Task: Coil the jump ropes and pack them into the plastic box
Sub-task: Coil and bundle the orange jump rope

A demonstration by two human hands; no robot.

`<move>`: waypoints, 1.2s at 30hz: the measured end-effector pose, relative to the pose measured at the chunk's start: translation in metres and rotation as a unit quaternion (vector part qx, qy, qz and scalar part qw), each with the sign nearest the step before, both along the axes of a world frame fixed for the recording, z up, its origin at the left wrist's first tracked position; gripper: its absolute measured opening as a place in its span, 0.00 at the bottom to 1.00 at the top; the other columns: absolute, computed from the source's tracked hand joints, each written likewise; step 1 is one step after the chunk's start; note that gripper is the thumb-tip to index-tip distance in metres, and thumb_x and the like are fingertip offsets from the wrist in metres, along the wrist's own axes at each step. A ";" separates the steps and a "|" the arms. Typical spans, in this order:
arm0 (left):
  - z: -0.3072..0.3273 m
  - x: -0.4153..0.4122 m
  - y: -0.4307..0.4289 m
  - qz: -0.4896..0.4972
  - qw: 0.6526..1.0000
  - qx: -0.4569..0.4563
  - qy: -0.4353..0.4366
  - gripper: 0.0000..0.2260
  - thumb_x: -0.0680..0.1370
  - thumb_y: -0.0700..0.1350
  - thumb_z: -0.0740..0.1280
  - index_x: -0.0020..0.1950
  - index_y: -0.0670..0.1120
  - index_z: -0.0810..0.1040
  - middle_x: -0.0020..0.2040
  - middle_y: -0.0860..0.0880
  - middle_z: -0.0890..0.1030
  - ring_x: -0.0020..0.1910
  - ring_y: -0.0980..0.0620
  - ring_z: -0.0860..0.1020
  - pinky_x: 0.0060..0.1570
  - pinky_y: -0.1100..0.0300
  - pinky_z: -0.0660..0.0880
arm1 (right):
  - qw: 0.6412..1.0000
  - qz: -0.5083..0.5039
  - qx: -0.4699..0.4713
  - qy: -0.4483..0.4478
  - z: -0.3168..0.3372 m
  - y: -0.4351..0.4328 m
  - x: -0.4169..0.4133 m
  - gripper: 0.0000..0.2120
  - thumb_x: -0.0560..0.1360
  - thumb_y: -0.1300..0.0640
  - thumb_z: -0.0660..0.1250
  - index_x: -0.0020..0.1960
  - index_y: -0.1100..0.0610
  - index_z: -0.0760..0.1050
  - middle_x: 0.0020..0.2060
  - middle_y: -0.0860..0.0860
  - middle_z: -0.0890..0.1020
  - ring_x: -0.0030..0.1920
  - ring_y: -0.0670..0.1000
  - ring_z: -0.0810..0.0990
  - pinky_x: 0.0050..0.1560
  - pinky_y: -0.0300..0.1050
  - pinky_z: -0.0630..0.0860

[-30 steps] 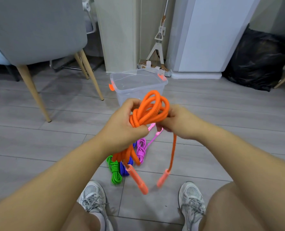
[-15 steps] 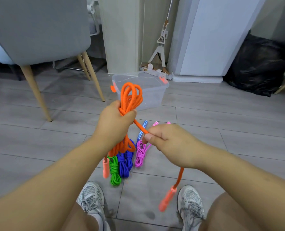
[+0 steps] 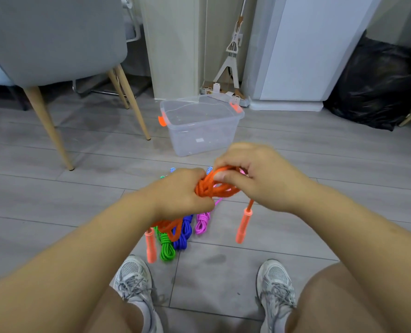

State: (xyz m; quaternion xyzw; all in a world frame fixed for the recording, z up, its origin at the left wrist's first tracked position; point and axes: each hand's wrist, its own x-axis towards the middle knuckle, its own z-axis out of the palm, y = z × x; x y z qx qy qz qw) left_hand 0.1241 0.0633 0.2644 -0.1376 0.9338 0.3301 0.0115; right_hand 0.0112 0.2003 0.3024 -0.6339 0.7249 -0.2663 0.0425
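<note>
An orange jump rope [image 3: 215,186] is bunched in loops between both hands above the floor. My left hand [image 3: 180,193] grips the bundle from the left. My right hand [image 3: 259,174] pinches a strand at the top of the bundle. Two salmon handles dangle from it, one [image 3: 244,225] below my right hand and one [image 3: 150,246] below my left forearm. On the floor under my hands lie coiled green [image 3: 167,248], blue [image 3: 184,233] and pink [image 3: 202,223] ropes. The clear plastic box [image 3: 199,138] with orange latches stands open farther away.
A grey chair with wooden legs [image 3: 46,116] stands at the left. A mop base [image 3: 230,61] and a white cabinet [image 3: 302,51] stand behind the box, a black bag [image 3: 377,85] at the right. My two grey sneakers [image 3: 133,277] rest on the floor near me.
My right hand has risen from below and come up against the bundle, pulling the loose strand over it. The bundle has dropped lower, and the right handle now hangs on a shorter length.
</note>
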 end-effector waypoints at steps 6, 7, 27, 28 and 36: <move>-0.004 -0.001 0.019 -0.057 0.991 -0.121 0.013 0.11 0.68 0.45 0.70 0.32 0.46 0.69 0.25 0.51 0.68 0.26 0.55 0.69 0.28 0.65 0.64 | 0.998 -0.033 0.005 -0.046 0.001 -0.008 -0.012 0.07 0.67 0.51 0.75 0.41 0.54 0.83 0.36 0.49 0.78 0.40 0.47 0.75 0.44 0.45 0.72; -0.004 0.000 0.020 -0.055 0.992 -0.112 0.025 0.10 0.67 0.44 0.70 0.33 0.46 0.68 0.26 0.51 0.69 0.26 0.55 0.69 0.27 0.66 0.64 | 0.996 -0.046 0.006 -0.076 0.002 -0.008 -0.014 0.08 0.66 0.51 0.75 0.40 0.55 0.82 0.37 0.51 0.80 0.39 0.48 0.76 0.44 0.47 0.73; -0.002 -0.005 -0.003 0.243 0.940 0.105 0.217 0.09 0.74 0.49 0.69 0.42 0.44 0.77 0.28 0.50 0.76 0.23 0.56 0.72 0.32 0.59 0.69 | 0.985 -0.053 0.160 -0.030 -0.016 0.004 0.019 0.15 0.81 0.50 0.54 0.51 0.59 0.75 0.39 0.53 0.77 0.42 0.54 0.73 0.45 0.49 0.70; -0.003 -0.007 -0.003 0.248 0.942 0.094 0.206 0.09 0.75 0.50 0.68 0.41 0.45 0.76 0.29 0.50 0.76 0.25 0.54 0.73 0.33 0.58 0.70 | 0.985 -0.050 0.162 -0.021 -0.015 0.005 0.020 0.15 0.81 0.50 0.54 0.51 0.59 0.75 0.40 0.54 0.77 0.42 0.55 0.73 0.45 0.49 0.70; -0.006 -0.004 -0.015 0.198 0.974 0.084 0.074 0.15 0.74 0.55 0.68 0.37 0.45 0.70 0.31 0.48 0.72 0.31 0.49 0.70 0.32 0.56 0.65 | 0.988 -0.016 0.149 -0.023 -0.012 0.015 0.018 0.09 0.80 0.54 0.57 0.50 0.55 0.74 0.32 0.44 0.72 0.33 0.44 0.69 0.36 0.39 0.64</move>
